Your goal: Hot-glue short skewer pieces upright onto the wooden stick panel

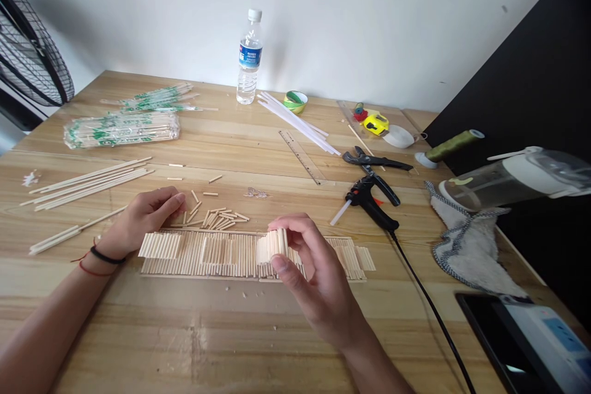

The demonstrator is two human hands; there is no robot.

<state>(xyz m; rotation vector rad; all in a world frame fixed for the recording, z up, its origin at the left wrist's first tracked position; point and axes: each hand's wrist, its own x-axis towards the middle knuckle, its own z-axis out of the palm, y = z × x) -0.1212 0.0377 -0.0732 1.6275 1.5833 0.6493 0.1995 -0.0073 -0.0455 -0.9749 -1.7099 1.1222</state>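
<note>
A long panel (189, 265) of short wooden sticks laid side by side lies on the table, with small stick pieces on top of it. My right hand (318, 277) pinches a small block of joined sticks (272, 246) between thumb and fingers, over the panel; whether the block touches the panel I cannot tell. Beyond the panel's left end rests my left hand (150, 212), its fingers curled down at the tabletop beside loose cut sticks. What those fingertips hold, if anything, is hidden. A small heap of cut sticks (224, 218) lies just behind the panel.
Long sticks (92, 184) and wrapped chopstick packs (122, 129) lie at left. A water bottle (249, 61), white strips (295, 120) and a clear ruler (300, 157) are farther back. At right are a glue gun (373, 203) with its cord, cutters (378, 161), a cloth (466, 240) and a phone (498, 338).
</note>
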